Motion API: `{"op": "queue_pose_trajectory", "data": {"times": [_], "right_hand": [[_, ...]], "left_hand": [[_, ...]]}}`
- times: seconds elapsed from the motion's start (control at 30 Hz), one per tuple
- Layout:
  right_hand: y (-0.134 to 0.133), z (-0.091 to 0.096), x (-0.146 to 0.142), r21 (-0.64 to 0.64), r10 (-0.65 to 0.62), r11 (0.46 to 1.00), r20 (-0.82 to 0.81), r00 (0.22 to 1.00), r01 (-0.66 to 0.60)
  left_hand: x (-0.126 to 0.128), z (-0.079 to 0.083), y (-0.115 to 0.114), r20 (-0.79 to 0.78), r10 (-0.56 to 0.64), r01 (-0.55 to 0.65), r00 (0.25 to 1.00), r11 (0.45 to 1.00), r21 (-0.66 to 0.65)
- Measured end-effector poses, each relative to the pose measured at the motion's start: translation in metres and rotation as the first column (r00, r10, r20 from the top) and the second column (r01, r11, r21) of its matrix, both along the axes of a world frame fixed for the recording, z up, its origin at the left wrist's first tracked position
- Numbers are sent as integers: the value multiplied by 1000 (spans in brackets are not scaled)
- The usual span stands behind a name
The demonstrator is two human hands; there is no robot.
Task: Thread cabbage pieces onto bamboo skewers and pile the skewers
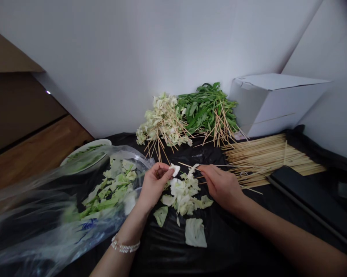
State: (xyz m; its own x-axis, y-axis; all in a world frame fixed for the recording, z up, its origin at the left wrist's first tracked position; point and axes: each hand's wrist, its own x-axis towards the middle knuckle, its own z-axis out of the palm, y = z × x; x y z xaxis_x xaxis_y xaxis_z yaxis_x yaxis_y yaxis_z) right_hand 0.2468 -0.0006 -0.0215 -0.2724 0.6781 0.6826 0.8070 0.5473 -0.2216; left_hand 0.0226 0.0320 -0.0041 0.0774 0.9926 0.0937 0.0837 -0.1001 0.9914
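Note:
Between the thumb and fingers of my left hand [156, 182] a pale cabbage piece [175, 169] is pinched. My right hand [219, 186] is closed on a thin bamboo skewer [186, 165], whose tip points left toward that piece. Another bit of cabbage is at the skewer just by the right fingers. Below and between both hands lies a small heap of torn cabbage leaves [185, 194]. Two loose leaf pieces, a cabbage leaf [196, 232] and a smaller greenish leaf [161, 216], rest on the black plastic sheet [167, 254] nearer me.
Skewered cabbage [164, 111] and skewered leafy greens [204, 105] are piled by the wall. Many bare skewers [257, 152] lie at right, beside a white box [286, 104] and a dark flat case [306, 200]. A clear plastic bag [55, 231] with cabbage and a white bowl [108, 142] are left.

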Motion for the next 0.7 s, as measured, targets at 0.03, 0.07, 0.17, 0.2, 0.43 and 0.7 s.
{"op": "queue_pose_trajectory", "data": {"times": [0.03, 0.07, 0.17, 0.2, 0.43, 0.7], "right_hand": [[-1, 0, 0, -4, 4, 1000, 13, 1000, -4], [-1, -1, -1, -8, 7, 1000, 27, 1000, -7], [-3, -1, -2, -16, 16, 1000, 63, 998, -15], [-3, -1, -2, -15, 20, 1000, 70, 997, -19], [-5, -1, -2, -24, 41, 999, 111, 993, -39], [-4, -4, -3, -42, 13, 999, 125, 992, -7]], "left_hand": [[1, -1, 0, 38, 11, -10, 999, 1000, -11], [3, -1, -1, 75, 22, -20, 997, 999, -25], [8, -2, -3, 147, 61, -53, 987, 997, -56], [9, -2, -4, 154, 72, -64, 985, 996, -60], [13, -5, -7, 147, 127, -128, 981, 992, -4], [15, -6, -7, 126, 163, -170, 979, 984, 46]]}}
